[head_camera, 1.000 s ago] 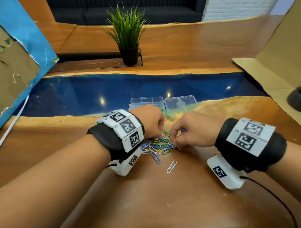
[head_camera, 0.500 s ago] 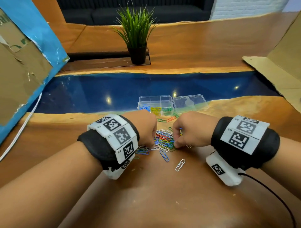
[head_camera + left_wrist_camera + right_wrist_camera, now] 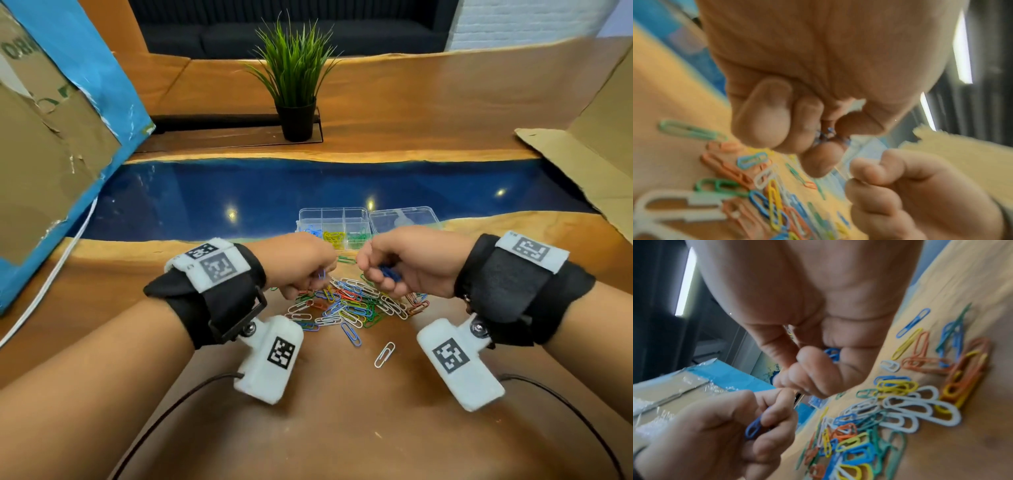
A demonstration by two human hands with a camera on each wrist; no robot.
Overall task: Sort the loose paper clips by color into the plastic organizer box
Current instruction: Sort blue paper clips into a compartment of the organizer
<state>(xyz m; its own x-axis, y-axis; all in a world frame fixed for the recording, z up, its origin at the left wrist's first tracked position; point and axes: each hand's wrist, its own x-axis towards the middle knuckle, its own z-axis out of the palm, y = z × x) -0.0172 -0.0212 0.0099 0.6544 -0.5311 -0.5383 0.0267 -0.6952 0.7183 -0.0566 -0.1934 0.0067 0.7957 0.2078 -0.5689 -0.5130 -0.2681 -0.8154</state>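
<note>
Blue clips point(image 3: 388, 273) bunched in right grip point(image 3: 407, 263), fingers curled round them; one more blue clip point(image 3: 754, 426) pinched in left grip point(image 3: 301, 265). Both grips lifted just above pile point(image 3: 352, 305) on desk point(image 3: 342, 428). Box point(image 3: 334, 228) straight ahead, beyond pile, near both hands; lid open to right. Blue compartment point(image 3: 313, 231) at near-left corner of box, so left hand nearer, judged. Yellow and green lie beside it, to right. Clip axes in grips too blurred to tell. Pile mostly unsorted.
</note>
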